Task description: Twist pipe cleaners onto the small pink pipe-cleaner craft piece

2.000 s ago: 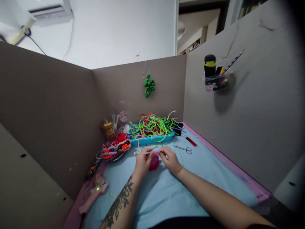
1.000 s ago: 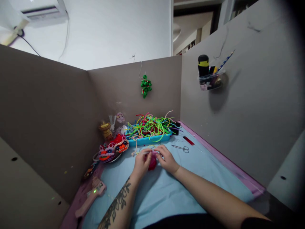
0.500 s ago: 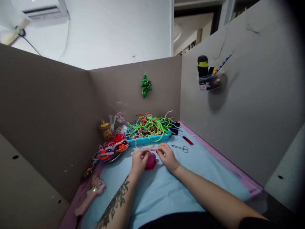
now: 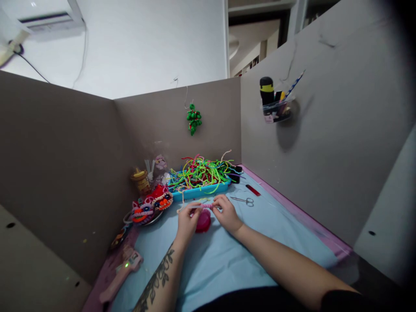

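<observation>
My left hand (image 4: 187, 222) and my right hand (image 4: 225, 215) are close together above the blue cloth, both with pinched fingers. Between them runs a pink pipe cleaner (image 4: 206, 206), which looks coiled or bumpy. The right fingertips grip its right end, while the left fingers hold its left part. A pale, thin strip or stick (image 4: 192, 206) shows along the left fingers; how it joins the pink piece I cannot tell. Just below the pink piece, a round magenta object (image 4: 203, 222) rests on the cloth, partly behind my left fingers.
Behind the hands stands a blue tray (image 4: 198, 192) heaped with colourful pipe cleaners (image 4: 204, 173). Scissors (image 4: 243, 201) and a red strip (image 4: 252, 190) lie to the right. At left are finished fuzzy pieces (image 4: 143, 212) and a pink glue gun (image 4: 125, 271) with a green light. Grey panels surround the table.
The view has swung slightly to the right. Between my hands the pink piece looks shorter and thicker, and the hands sit a little closer together.
</observation>
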`<state>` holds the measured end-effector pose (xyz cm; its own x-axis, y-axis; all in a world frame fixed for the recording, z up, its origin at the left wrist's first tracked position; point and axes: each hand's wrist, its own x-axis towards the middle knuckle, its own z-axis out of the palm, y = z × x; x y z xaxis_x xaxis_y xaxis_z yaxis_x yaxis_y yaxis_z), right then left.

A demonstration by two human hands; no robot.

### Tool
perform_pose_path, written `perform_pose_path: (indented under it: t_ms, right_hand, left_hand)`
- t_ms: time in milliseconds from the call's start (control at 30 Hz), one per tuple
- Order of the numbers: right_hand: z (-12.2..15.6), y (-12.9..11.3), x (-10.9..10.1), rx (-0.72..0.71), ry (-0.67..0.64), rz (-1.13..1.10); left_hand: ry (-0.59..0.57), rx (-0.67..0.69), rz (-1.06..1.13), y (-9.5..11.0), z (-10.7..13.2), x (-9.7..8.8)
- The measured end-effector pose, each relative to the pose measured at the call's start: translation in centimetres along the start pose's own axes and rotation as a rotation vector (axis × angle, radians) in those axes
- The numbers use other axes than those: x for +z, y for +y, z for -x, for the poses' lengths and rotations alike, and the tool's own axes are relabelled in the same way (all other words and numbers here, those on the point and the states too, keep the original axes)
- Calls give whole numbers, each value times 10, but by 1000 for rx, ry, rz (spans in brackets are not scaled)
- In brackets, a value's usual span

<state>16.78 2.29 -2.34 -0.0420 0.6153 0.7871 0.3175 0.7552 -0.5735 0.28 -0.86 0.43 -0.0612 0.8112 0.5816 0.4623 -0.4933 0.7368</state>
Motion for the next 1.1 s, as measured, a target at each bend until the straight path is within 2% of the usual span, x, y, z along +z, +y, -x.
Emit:
perform_pose_path:
  t_ms: [133, 300, 467, 733, 900, 1100]
  right_hand:
    - [0, 0, 0, -4, -3, 7]
    - [-1, -4, -4, -28, -98, -48]
    - [-1, -9, -7, -92, -197, -58]
    - [0, -7, -5, -97, -259, -68]
    - [-1, -8, -6, -31, -143, -85]
    - [-1, -2, -4, 19, -38, -23]
  left_hand:
    - [36, 42, -19, -2, 1, -1]
    - [-11, 132, -39, -1, 0, -3]
    - [-32, 130, -49, 2, 0, -4]
    - [37, 149, -26, 6, 2, -7]
    - [67, 38, -7, -1, 0, -5]
    - [-27, -162, 163, -10, -3, 1]
